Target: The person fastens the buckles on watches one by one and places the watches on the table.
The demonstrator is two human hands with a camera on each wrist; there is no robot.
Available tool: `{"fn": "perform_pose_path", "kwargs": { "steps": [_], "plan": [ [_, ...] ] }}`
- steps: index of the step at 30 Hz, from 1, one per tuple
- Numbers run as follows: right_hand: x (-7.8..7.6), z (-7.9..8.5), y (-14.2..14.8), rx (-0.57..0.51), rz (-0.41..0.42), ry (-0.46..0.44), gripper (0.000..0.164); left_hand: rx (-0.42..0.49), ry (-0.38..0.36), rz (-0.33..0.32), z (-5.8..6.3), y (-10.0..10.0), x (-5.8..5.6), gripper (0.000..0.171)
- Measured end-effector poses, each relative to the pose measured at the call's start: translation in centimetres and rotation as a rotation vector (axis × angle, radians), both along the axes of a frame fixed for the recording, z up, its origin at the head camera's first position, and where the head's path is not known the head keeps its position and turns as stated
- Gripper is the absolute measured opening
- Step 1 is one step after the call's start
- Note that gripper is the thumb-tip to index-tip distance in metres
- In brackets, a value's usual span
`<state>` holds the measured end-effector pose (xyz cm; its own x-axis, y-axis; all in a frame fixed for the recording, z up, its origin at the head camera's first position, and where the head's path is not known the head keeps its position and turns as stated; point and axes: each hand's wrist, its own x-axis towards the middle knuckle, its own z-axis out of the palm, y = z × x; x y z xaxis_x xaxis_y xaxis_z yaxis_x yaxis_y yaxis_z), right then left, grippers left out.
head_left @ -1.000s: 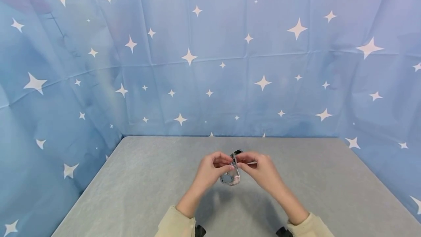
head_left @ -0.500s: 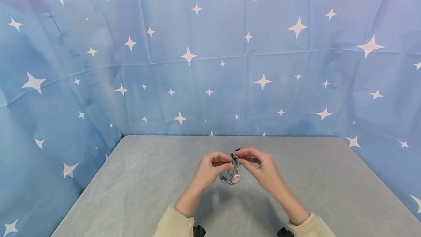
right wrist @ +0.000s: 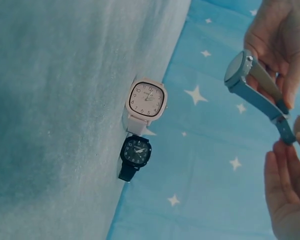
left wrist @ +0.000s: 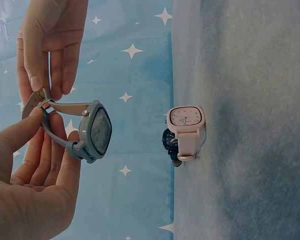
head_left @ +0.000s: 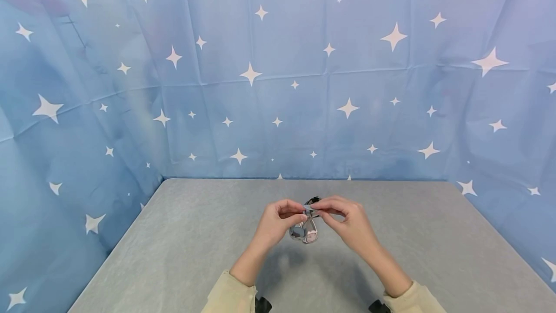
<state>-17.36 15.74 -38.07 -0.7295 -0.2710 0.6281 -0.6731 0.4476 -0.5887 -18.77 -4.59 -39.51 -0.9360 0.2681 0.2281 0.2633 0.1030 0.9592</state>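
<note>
A grey-blue wristwatch [left wrist: 101,131] hangs in the air between both hands, its strap bent into a loop. My left hand [head_left: 274,223] pinches the strap by the buckle [left wrist: 46,104], thumb against fingers. On the other side, my right hand [head_left: 349,221] pinches the strap's free end [right wrist: 287,134] between thumb and fingers. In the right wrist view the watch case [right wrist: 237,68] points away from the hands, with the tan inside of the strap showing. Fingers partly hide the buckle.
Beyond the held watch, a pink square-faced watch [left wrist: 187,118] and a black watch [right wrist: 136,151] lie close together on the grey table [head_left: 208,255]. A blue curtain with white stars [head_left: 278,62] stands behind the table and along its sides.
My right fingers have shifted slightly to the right, and the strap end between the hands has tilted from upright to flatter. The left hand has stayed almost in place.
</note>
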Motion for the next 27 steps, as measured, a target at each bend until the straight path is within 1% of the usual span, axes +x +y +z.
{"fn": "perform_pose_path", "kwargs": {
  "steps": [5,11,16,27],
  "plan": [
    [0.02,-0.04,0.01,0.032,-0.016,0.004,0.028,-0.001,-0.005,0.007,0.03,-0.03,0.03,0.020],
    [-0.08,-0.12,-0.04,0.068,-0.027,0.025,0.027,-0.006,0.006,0.011,0.03,-0.13,0.10,0.020],
    [0.10,0.08,-0.14,0.094,-0.042,0.008,0.023,-0.001,0.012,0.008,0.03,-0.18,0.18,0.020],
    [0.02,0.27,-0.22,0.108,-0.063,-0.004,0.025,0.000,-0.005,0.012,0.28,-0.08,0.49,0.019]
  ]
}}
